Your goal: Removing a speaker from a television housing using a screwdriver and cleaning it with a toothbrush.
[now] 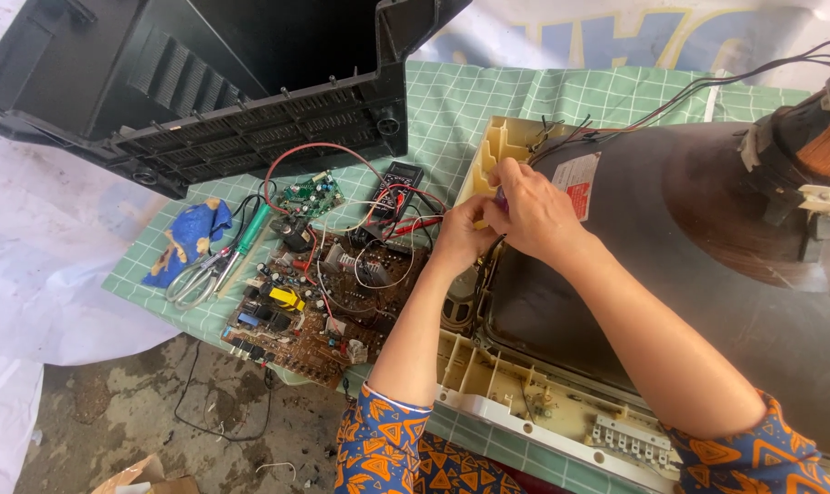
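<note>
My left hand (462,236) and my right hand (535,212) meet at the upper left corner of a cream plastic television front frame (488,151). A dark picture tube (707,229) lies face down in that frame. My right hand's fingers close on a small purple-handled tool (501,195), likely a screwdriver, held at the corner. My left hand's fingers pinch next to it, at the frame's edge; what they hold is hidden. Both forearms come from orange and blue patterned sleeves.
A brown circuit board (314,311) with wires lies left of the frame on a green checked cloth (451,101). A black multimeter (395,187), small green board (310,194), scissors (195,274), green screwdriver (250,230) and blue rag (191,236) lie nearby. A black television back cover (204,82) sits behind.
</note>
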